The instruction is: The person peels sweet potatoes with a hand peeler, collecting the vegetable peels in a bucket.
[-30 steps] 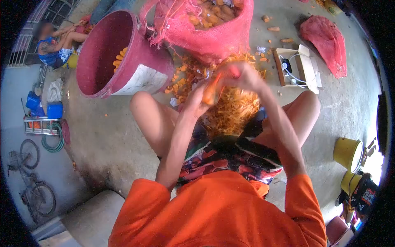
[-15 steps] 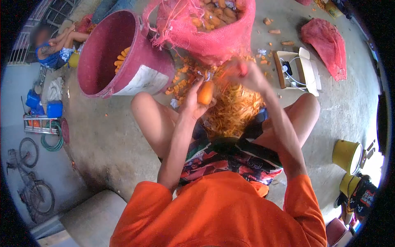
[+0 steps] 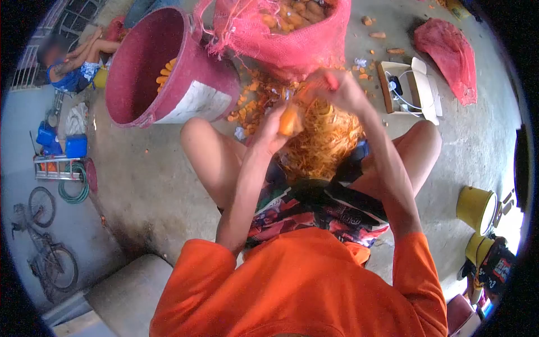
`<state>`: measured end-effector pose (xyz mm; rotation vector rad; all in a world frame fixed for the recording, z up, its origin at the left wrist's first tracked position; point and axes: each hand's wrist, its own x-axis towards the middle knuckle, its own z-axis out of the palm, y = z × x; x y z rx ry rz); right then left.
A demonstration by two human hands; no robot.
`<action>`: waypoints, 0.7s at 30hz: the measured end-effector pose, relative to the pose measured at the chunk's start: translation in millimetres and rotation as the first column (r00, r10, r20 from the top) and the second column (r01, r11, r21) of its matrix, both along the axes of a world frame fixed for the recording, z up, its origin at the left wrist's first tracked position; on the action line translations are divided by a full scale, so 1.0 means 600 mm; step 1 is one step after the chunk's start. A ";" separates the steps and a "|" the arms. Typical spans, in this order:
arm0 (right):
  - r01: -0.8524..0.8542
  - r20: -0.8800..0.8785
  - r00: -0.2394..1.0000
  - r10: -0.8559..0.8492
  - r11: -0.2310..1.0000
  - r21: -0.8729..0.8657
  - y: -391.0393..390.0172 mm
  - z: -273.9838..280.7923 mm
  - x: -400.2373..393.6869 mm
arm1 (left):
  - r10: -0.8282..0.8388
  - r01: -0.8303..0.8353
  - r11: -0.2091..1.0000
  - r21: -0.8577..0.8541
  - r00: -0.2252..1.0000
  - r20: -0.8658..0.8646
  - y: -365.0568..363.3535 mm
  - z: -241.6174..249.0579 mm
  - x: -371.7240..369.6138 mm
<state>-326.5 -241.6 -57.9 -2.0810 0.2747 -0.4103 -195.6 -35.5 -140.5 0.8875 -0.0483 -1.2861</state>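
My left hand [image 3: 270, 131] is closed around an orange carrot [image 3: 289, 121], held low between my knees. Just right of it and farther from me, my right hand [image 3: 346, 94] grips a red-handled peeler [image 3: 332, 82], its blade smeared by motion. Beneath both hands spreads a heap of orange peelings [image 3: 327, 140]. Beyond them a pink mesh sack [image 3: 306, 53] stands open with unpeeled carrots [image 3: 297, 17] inside. To the left, a large maroon tub [image 3: 216, 73] leans toward me, with several peeled carrots [image 3: 165, 74] in it.
Right of the heap lies an open cardboard box [image 3: 412, 92] with a white cable. A red mesh sack [image 3: 447, 59] lies flat beyond it. Yellow buckets [image 3: 473, 209] stand at the right. Another person [image 3: 73, 70] sits far left, above a bicycle [image 3: 48, 244] and a ladder.
My left hand has shifted slightly right with the carrot, which is now more tilted. My right hand, with the peeler, has moved a little nearer to it.
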 end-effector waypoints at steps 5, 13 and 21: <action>-0.102 0.071 0.992 0.105 0.994 -0.050 0.018 -0.013 -0.013 | 0.060 -0.055 0.998 0.029 0.976 -0.209 0.001 0.042 -0.007; 0.016 0.110 0.993 -0.039 0.979 0.202 -0.017 -0.004 -0.008 | -0.034 0.027 0.999 -0.039 0.978 -0.205 0.007 0.016 0.004; 0.080 0.076 0.994 -0.081 0.997 0.022 -0.040 -0.025 0.000 | -0.075 0.071 0.997 -0.029 0.981 -0.181 0.005 0.017 0.003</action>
